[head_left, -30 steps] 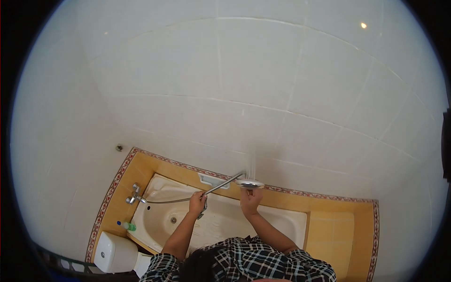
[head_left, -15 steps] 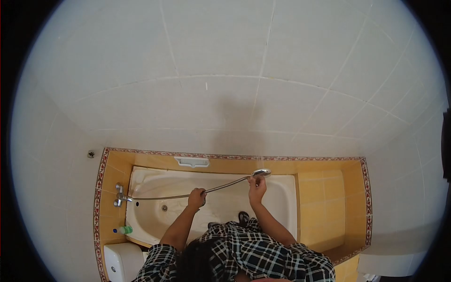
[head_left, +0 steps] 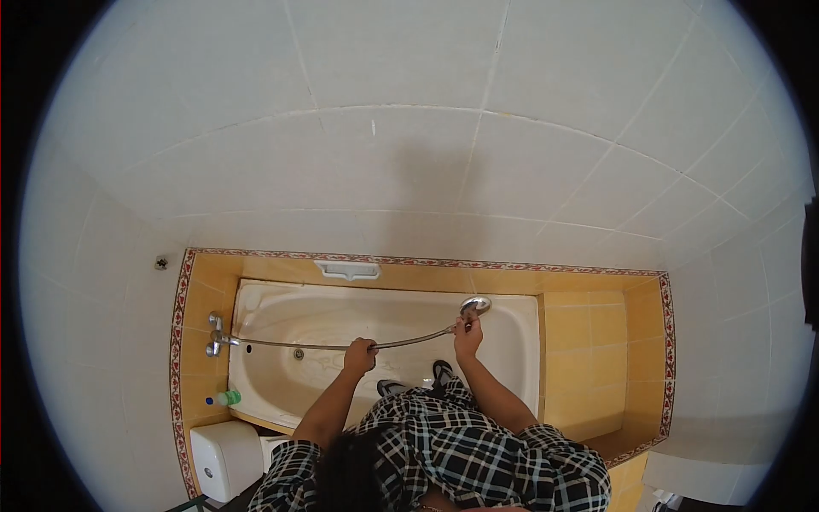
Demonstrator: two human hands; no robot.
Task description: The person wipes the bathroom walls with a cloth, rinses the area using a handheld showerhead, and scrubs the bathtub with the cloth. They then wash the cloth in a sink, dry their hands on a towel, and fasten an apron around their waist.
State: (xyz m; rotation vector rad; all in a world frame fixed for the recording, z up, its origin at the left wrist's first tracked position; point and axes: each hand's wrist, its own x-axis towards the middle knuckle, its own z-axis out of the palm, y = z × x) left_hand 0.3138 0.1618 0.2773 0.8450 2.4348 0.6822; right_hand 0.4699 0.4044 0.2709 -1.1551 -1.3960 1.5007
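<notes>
Left hand [head_left: 360, 356]: was closed around the hose [head_left: 409, 343], partway along it.
Right hand [head_left: 467, 338]: was curled around the handle of the shower head [head_left: 477, 305].
Shower head: was over the bathtub [head_left: 401, 309], near its far right corner.
Hose: ran from the tap [head_left: 220, 338] at the bathtub's left end.
Green bottle [head_left: 229, 398]: was by the bathtub's left edge, toward the near corner.
</notes>
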